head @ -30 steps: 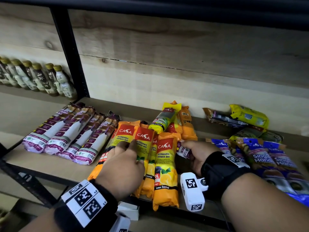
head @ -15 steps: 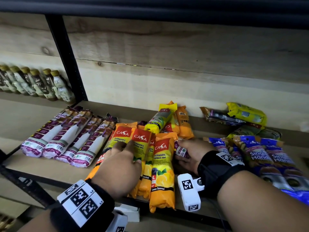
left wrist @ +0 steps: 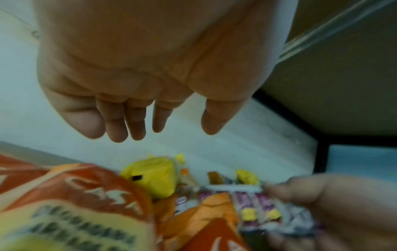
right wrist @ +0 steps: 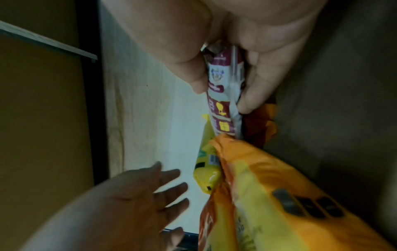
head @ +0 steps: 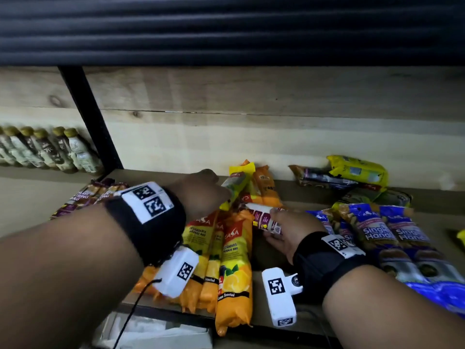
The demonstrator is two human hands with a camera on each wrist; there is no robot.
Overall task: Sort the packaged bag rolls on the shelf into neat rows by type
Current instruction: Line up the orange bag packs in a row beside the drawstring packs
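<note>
My right hand (head: pixel 281 230) grips a purple-and-white bag roll (head: pixel 264 219) just right of the orange Casa packs (head: pixel 234 253); in the right wrist view the thumb and fingers (right wrist: pixel 255 84) pinch this roll (right wrist: pixel 221 118). My left hand (head: pixel 208 190) hovers with straight fingers (left wrist: pixel 137 122) above the packs, close to a yellow-ended roll (head: pixel 236 187) that leans on other orange packs at the back. A row of purple drawstring rolls (head: pixel 83 197) lies at the left, partly hidden by my left arm. Blue Single Handle packs (head: pixel 377 233) lie at the right.
A yellow pack (head: pixel 357 171) and dark packs (head: pixel 322 178) are heaped at the back right against the wooden back wall. A black upright post (head: pixel 88 117) bounds the shelf bay on the left, with several bottles (head: pixel 50 149) beyond it. A dark shelf hangs overhead.
My left hand has lifted off the orange packs and moved back toward the yellow-ended roll. My right hand keeps hold of the purple-and-white roll and has drawn it slightly out.
</note>
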